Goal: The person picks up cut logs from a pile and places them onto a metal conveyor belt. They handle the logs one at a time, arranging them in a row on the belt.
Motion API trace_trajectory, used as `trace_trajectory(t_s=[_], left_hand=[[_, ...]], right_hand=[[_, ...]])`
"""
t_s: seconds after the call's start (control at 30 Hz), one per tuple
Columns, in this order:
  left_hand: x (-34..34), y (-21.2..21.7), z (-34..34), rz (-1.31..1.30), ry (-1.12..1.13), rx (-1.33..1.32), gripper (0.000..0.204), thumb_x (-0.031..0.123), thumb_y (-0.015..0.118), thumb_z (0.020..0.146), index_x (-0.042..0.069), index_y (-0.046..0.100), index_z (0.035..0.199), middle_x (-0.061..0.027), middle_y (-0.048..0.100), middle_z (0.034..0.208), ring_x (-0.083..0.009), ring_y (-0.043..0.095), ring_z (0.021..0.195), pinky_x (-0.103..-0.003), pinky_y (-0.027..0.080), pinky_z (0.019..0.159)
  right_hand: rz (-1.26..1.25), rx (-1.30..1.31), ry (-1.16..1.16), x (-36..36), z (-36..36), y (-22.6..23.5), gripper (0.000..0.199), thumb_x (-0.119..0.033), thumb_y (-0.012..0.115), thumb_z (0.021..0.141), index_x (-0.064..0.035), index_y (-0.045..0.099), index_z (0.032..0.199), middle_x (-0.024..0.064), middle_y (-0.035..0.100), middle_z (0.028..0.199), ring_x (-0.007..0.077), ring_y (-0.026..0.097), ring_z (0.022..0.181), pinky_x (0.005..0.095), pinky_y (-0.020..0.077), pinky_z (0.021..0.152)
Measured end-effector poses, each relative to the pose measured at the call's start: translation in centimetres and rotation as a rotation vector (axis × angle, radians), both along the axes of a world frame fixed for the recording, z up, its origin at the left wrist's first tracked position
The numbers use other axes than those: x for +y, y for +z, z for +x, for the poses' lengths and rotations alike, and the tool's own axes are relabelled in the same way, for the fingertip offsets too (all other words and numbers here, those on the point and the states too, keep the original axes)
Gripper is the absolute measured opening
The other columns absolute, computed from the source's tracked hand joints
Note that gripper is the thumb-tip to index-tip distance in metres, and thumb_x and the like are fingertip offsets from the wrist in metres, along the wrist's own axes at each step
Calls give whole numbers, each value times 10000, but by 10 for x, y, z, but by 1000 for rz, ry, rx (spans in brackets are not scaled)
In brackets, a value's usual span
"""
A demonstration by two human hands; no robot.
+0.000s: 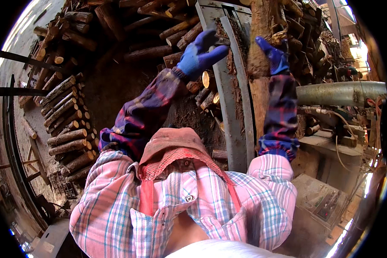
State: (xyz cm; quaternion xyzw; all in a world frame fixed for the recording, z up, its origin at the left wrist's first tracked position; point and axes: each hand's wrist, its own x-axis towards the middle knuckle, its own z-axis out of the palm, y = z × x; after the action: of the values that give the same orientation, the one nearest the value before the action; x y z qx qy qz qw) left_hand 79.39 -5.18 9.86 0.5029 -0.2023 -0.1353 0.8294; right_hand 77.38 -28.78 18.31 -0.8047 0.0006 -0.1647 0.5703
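Observation:
In a blue glove, my left hand [202, 55] reaches to the left side of a grey metal rail [232, 107]. Its thumb and fingers are spread apart beside a small metal piece [222, 41] at the rail; whether they touch it I cannot tell. My right hand [274, 56], also gloved in blue, is by the right side of a long bark-covered log [259, 38] that lies along the rail. The right thumb stretches out toward the bark, and the other fingers are partly hidden. Neither hand shows anything gripped. Dark plaid sleeve covers run over both forearms.
Cut logs [66, 107] are stacked at the left, and more logs [148, 53] lie beyond my left arm. Another log pile [307, 47] stands at the far right. A thick metal pipe [342, 93] extends rightward above a box with controls [320, 200].

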Motion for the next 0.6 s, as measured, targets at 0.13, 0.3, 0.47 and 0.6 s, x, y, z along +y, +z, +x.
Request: trace_trajectory(t_s=[0.13,0.3,0.47,0.6], left_hand=[[33,-48,-16,166,-50,270,656,241,724,804,-6,402,1320,-124,550,1200,-201,521,1111,-341,421,952],[187,-196,-79,644,220,459,629,329,706,803,-27,470,1264,-116,572,1175,-196,536,1088,-328,409,961],[329,-320,-218,721,443,895,396,357,685,819,12,659,1010,-59,644,871,-152,567,800,-308,466,710],[374,-342,-318,726,735,1061,352,382,674,795,30,672,817,-78,616,740,-178,537,672,-339,429,609]], right_hand=[[-365,205,-92,-119,39,-69,852,-297,798,707,-92,346,1400,112,561,1219,214,541,1099,356,451,941],[-940,679,-261,-80,27,-109,1014,-456,805,616,-156,286,1434,207,477,1328,360,446,1241,412,395,997],[-692,226,99,-120,4,-141,740,-298,712,756,-33,374,1359,164,484,1303,297,477,1179,408,382,991],[-1184,137,-402,-131,-20,-86,580,-275,647,830,3,433,1291,176,513,1262,308,513,1120,410,419,946]])
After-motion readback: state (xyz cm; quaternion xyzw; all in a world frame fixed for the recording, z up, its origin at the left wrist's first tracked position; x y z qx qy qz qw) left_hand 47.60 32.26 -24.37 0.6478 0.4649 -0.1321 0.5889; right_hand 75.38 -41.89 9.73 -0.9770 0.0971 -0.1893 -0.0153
